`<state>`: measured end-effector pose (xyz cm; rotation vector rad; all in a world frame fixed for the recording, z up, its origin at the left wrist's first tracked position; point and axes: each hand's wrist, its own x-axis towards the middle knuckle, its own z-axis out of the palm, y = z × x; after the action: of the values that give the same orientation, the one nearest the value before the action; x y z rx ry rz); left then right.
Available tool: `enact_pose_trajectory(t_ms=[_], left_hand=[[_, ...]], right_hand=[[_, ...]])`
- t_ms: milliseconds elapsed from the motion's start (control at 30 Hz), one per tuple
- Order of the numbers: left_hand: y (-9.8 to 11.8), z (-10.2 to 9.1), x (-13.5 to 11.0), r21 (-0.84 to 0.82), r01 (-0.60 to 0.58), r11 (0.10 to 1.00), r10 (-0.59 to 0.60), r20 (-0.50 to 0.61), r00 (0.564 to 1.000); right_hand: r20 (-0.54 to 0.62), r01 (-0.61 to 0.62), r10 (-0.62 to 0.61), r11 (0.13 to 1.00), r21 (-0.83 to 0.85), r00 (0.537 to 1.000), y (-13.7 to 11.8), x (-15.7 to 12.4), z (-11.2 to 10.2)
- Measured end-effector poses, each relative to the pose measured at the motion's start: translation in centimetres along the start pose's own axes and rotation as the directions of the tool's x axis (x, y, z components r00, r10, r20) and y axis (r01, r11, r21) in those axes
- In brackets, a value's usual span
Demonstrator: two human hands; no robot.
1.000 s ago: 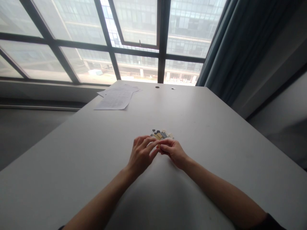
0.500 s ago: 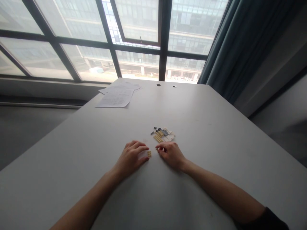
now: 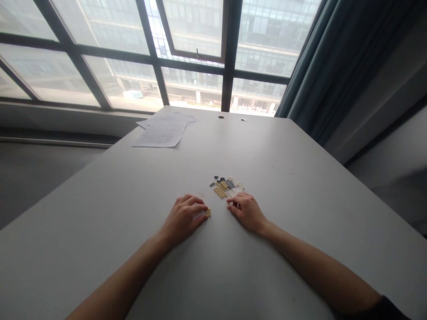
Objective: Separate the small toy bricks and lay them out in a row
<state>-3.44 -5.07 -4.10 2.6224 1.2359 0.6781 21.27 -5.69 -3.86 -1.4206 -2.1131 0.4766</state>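
Note:
My left hand (image 3: 187,216) rests on the white table (image 3: 213,258), with thumb and fingertips closed around a small tan toy building brick (image 3: 208,213). Part of that piece is covered by the fingers. To the right, my right hand (image 3: 246,211) lies just in front of the brick pile, thumb and index finger slightly apart, with nothing visible between them. The pile holds tan plates (image 3: 220,192), a grey plate (image 3: 230,183), white pieces (image 3: 235,191) and small dark pieces (image 3: 222,179). The right fingers partly hide its near edge.
Printed paper sheets (image 3: 162,133) lie overlapping at the table's far left. Two small round spots, one dark (image 3: 221,117) and one pale (image 3: 243,119), show near the far edge. Beyond stand windows with dark frames (image 3: 230,53) and a blue-grey curtain (image 3: 310,75).
My left thumb and fingers have closed in on the small tan brick. My right hand has shifted right, away from it, toward the near side of the pile.

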Motion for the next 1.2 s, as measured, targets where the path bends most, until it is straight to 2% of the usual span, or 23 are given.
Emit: enact_pose_trajectory(t_ms=[267, 367, 567, 833, 1200], left_hand=[[0.0, 0.1, 0.0, -0.009, -0.022, 1.0, 0.022, -0.019, 1.0], [-0.1, 0.1, 0.0, -0.007, -0.019, 1.0, 0.019, -0.028, 0.999], [-0.2, 0.1, 0.0, -0.019, -0.013, 1.0, 0.012, -0.029, 0.999], [-0.3, 0.2, -0.2, -0.017, 0.015, 1.0, -0.015, -0.028, 1.0], [0.1, 0.7, 0.3, -0.019, 0.007, 1.0, -0.007, -0.012, 1.0]], right_hand=[[0.012, 0.092, -0.093, 0.994, 0.059, 0.996, -1.8, 0.5, 1.8], [0.005, 0.107, -0.107, 0.994, 0.028, 0.994, -2.4, 0.7, 2.3], [0.004, 0.089, -0.089, 0.994, -0.059, 0.996, -1.9, 0.3, 1.9], [0.08, 0.123, -0.121, 0.992, -0.03, 0.989, -1.6, 0.1, 1.4], [0.045, 0.116, -0.114, 0.992, -0.046, 0.992, -2.2, 0.2, 1.8]])
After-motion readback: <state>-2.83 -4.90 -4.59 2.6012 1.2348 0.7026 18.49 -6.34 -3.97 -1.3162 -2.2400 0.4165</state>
